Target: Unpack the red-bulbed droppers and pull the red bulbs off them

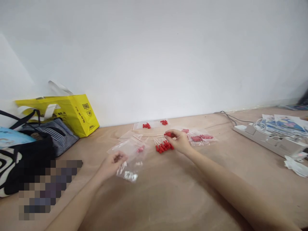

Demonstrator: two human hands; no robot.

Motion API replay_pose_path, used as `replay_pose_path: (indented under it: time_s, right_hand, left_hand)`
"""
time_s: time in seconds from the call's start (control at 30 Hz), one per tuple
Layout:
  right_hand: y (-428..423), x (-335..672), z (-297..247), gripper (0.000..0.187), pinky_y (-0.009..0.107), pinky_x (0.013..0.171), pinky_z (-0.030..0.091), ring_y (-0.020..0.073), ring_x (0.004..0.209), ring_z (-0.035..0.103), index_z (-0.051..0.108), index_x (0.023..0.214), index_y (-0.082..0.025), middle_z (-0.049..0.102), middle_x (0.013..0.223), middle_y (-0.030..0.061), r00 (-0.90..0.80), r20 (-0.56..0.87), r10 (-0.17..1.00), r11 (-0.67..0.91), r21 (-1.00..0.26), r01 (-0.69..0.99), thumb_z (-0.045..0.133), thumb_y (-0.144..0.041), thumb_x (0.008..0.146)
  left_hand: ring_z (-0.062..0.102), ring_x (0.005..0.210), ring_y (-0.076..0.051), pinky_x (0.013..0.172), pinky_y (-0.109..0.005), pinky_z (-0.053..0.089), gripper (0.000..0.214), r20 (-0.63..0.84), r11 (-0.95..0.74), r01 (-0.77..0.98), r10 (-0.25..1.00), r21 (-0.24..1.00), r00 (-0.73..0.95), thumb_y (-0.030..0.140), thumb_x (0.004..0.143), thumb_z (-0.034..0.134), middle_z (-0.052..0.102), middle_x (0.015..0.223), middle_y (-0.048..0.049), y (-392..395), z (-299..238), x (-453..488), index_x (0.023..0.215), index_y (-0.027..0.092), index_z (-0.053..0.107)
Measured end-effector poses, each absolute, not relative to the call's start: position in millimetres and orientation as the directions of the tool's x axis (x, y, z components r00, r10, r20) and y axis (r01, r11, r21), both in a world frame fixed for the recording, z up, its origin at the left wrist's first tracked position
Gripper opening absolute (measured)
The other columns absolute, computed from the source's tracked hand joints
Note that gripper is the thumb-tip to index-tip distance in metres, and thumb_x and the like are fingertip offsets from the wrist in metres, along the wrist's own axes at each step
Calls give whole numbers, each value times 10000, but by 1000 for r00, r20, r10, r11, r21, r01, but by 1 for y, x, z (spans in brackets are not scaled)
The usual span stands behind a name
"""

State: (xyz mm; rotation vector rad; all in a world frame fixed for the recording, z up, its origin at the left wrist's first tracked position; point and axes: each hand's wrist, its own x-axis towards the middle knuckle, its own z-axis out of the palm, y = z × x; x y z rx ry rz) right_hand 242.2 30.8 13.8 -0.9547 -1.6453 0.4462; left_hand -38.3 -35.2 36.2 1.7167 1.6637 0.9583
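Observation:
My left hand (115,163) is closed, its curled fingers at the left edge of a clear zip bag (131,175). A small pinkish-red piece shows through the plastic (140,149) just beyond those fingers. Between finger and thumb my right hand (180,141) pinches a red-headed stick (167,133); its far end is hard to make out. Close under that hand lies a bunch of thin pale sticks with red heads (164,147), their heads toward me. Bagged red-headed pieces (201,138) rest to the right of my right hand.
Toward the wall lie more clear bags with red pieces (146,126). A yellow carrier bag (81,112), a striped pouch (63,136) and a black bag (36,160) stand at the left. On the right are a white power strip (262,141), cables, printed papers (291,123) and crumpled tissue (296,166).

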Motion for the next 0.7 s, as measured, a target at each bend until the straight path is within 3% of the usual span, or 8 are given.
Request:
replay_pose_path:
  time_s: [0.07,0.13,0.23,0.3,0.37,0.47,0.57,0.7]
  right_hand:
    - [30,221,10,160,265,727,435,142,792,564,586,883,-175,628,847,46,-219,683,697,678,-528,512,487,-162,759]
    - [29,203,6,211,255,752,416,144,865,543,576,928,-176,605,958,64,-403,640,654,708,-329,625,435,-112,785]
    - [31,183,0,208,261,743,397,168,898,516,572,919,-147,585,957,89,-596,473,649,696,-52,716,401,-92,813]
    - [31,173,-2,196,272,725,390,183,875,513,578,888,-133,587,904,94,-639,406,654,690,28,723,401,-91,816]
    - [31,167,-4,195,285,716,384,197,856,512,585,870,-122,587,880,103,-645,387,658,687,42,726,406,-86,802]
    - [29,164,-4,204,322,728,370,223,859,506,587,882,-103,582,888,127,-642,366,674,669,66,740,415,-95,773]
    - [26,166,-3,210,355,736,353,239,857,504,592,880,-94,577,915,147,-641,344,686,658,81,748,446,-149,740]
    - [22,168,2,249,389,747,322,250,847,498,606,866,-95,594,892,140,-653,314,689,662,95,744,471,-236,711]
  left_hand:
    - [477,483,-120,468,-218,373,342,158,15,561,953,828,-258,519,617,514,489,506,45,-25,36,-54,643,178,513]
    - [511,496,-136,486,-231,400,296,163,119,596,903,794,-398,466,677,468,514,521,29,-13,30,-69,674,174,516]
    - [591,708,-234,639,-325,451,336,178,246,676,852,695,-492,409,698,477,612,720,-69,0,19,-80,870,130,554]
    - [543,919,-317,770,-416,413,469,254,266,736,821,623,-512,407,689,504,600,921,-143,2,15,-80,1043,99,505]
    - [452,1060,-339,864,-453,347,506,405,201,862,817,466,-410,400,716,479,533,1088,-167,0,13,-76,1130,110,459]
    - [450,1071,-271,902,-401,324,332,495,-71,983,868,170,-23,362,775,405,515,1140,-102,-7,12,-65,1020,193,550]
    - [474,1028,-220,883,-357,332,262,425,-265,962,879,62,214,338,800,383,565,1060,-50,-9,13,-50,925,248,594]
    - [458,1021,-248,855,-400,313,301,335,-246,969,913,0,232,377,821,366,576,1048,-65,5,21,-24,949,242,602]
